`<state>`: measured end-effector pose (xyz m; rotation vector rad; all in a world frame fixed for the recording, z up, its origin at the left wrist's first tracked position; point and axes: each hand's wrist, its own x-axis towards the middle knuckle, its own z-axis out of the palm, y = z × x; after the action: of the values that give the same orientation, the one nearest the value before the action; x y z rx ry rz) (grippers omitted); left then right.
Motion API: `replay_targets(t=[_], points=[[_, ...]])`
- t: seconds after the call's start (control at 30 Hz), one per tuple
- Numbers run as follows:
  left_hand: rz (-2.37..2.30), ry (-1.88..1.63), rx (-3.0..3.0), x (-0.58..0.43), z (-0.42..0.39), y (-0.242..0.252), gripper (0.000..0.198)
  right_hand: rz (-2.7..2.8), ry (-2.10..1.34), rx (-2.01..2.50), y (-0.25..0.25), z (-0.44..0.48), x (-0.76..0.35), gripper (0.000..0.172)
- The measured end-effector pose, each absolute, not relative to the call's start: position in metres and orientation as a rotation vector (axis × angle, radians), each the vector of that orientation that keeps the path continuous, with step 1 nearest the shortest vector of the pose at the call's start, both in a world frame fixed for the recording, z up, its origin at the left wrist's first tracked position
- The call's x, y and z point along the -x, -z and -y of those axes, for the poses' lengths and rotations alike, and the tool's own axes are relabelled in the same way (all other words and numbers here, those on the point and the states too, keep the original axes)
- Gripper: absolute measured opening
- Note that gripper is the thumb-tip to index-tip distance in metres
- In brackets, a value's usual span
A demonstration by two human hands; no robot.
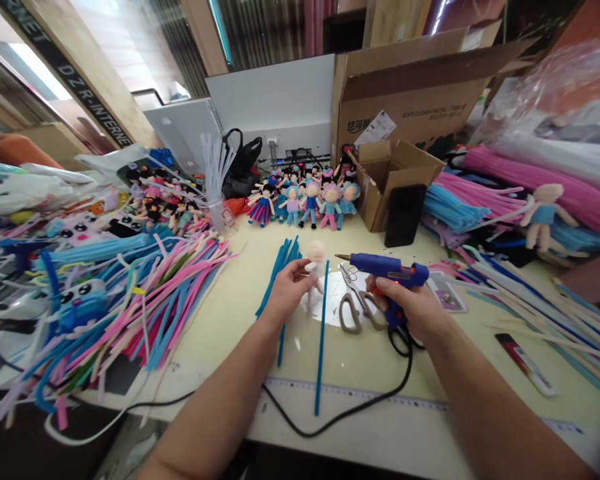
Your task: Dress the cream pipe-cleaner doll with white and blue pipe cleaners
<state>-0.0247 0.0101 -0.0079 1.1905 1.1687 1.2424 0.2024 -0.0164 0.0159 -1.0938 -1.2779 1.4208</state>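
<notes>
My left hand (294, 288) is closed on a small pale doll (316, 252) with a round head, at the middle of the table. A long teal pipe cleaner (322, 340) runs down beside the doll; whether it touches it I cannot tell. Wrapped in my right hand (405, 300) is a blue glue gun (390, 265), its nozzle pointing left toward the doll. Scissors with grey-brown handles (351, 313) lie below the gun on a white round patch (325, 308). More teal pipe cleaners (283, 263) lie behind my left hand.
Finished dolls (310, 203) stand at the back beside an opened small carton (380, 180) and a black phone (405, 215). Heaps of coloured pipe cleaners (180, 293) cover the left side. A black cord (350, 417) loops across the front edge over a ruler (430, 403).
</notes>
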Motion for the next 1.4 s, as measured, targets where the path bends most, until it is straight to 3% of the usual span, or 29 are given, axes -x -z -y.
replay_targets(t=[0.17, 0.5, 0.87, 1.4], points=[[-1.582, -1.342, -1.669, 0.026, -0.003, 0.001, 0.016, 1.206, -1.446, 1.098, -0.012, 0.014, -0.203, 0.03], [-1.795, -1.282, -2.195, 0.027, 0.002, -0.002, 0.011, 1.199, -1.465, 1.099, -0.009, 0.014, -0.202, 0.029], [-1.987, -1.179, -2.118, 0.025, 0.005, -0.007, 0.02, 1.21, -1.45, 1.101, -0.01, 0.014, -0.199, 0.029], [-1.877, -1.224, -2.047, 0.025, 0.002, -0.004, 0.022, 1.186, -1.447, 1.108, -0.01, 0.014, -0.199, 0.03]])
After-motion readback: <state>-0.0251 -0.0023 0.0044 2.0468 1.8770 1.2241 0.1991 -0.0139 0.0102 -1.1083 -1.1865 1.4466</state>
